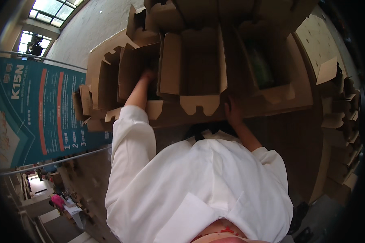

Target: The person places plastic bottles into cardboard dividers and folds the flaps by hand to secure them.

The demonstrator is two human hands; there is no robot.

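Several open cardboard boxes stand side by side in front of me. My left hand (149, 75) reaches down into an open box (127, 75) left of the middle. Its fingers are lost in the shadow inside, and what they touch is hidden. The middle box (170, 65) has its flaps folded out, and its inside is dark. Beside that box's near right corner is my right hand (233, 111), dimly lit, its fingers apart and nothing seen in them. Farther right, a box holds something green (260, 67), too dim to make out.
A cardboard sheet (302, 87) lies under the boxes. More folded cardboard boxes (334, 121) are stacked at the right. On the left stands a teal banner (52, 109) on a metal frame. Far at the lower left, a person in pink (57, 201) is near other cardboard.
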